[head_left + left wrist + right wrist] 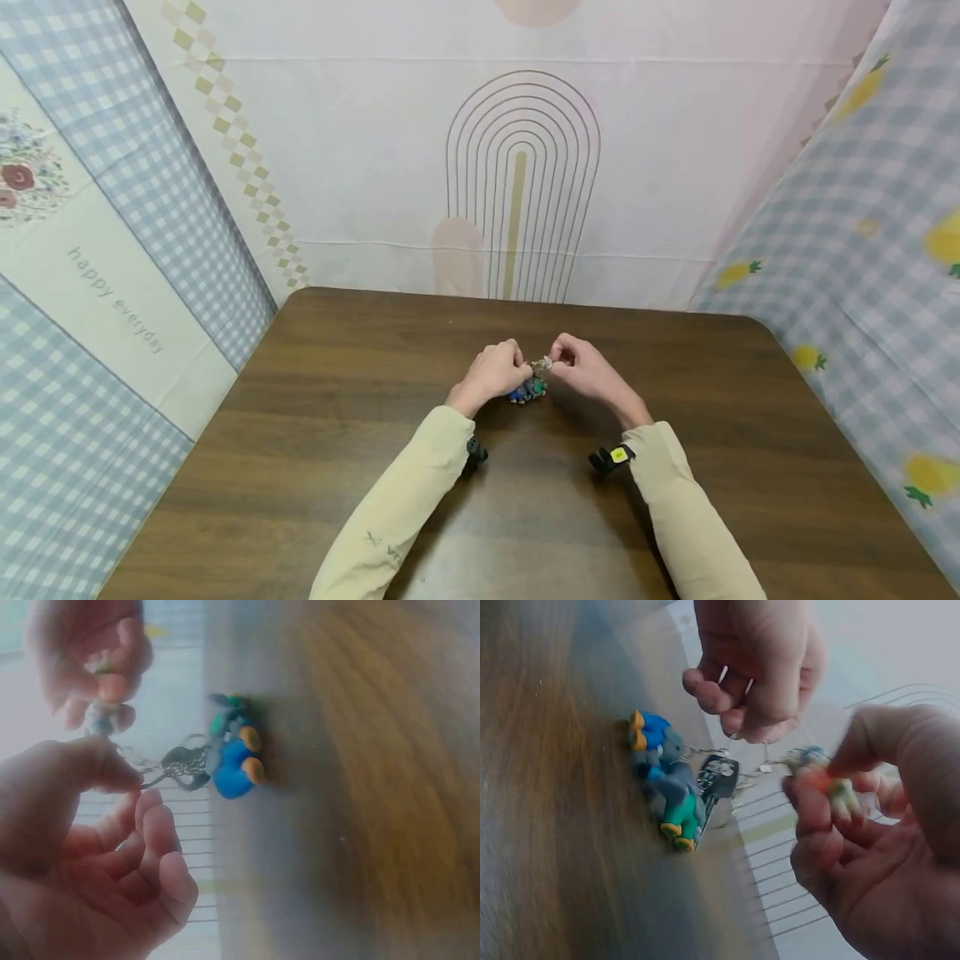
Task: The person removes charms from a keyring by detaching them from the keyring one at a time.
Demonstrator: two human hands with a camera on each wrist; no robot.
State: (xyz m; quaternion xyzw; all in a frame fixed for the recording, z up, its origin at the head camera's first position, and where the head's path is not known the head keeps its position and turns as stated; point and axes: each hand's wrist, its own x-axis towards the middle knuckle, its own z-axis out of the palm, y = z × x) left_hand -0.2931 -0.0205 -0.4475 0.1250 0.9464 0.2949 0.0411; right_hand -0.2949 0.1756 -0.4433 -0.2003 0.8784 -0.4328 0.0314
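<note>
Over the table, my left hand (495,372) pinches a metal key ring (154,780) between thumb and index finger, its other fingers loosely bent. From the ring hang a black-headed key (718,774) and two small grey figurines on chains, one in blue (657,731), one in green (679,811). They dangle close over the tabletop. My right hand (590,372), just to the right, pinches a third small charm, a pale and orange figurine (845,801), by thumb and fingers. A short chain links this charm toward the ring. Fingers partly hide it.
The dark wooden table (360,467) spreads all around the hands. Behind it hangs a white patterned cloth (360,150); checkered cloths (847,275) close off both sides. Both wrists carry black camera straps (611,458) over beige sleeves.
</note>
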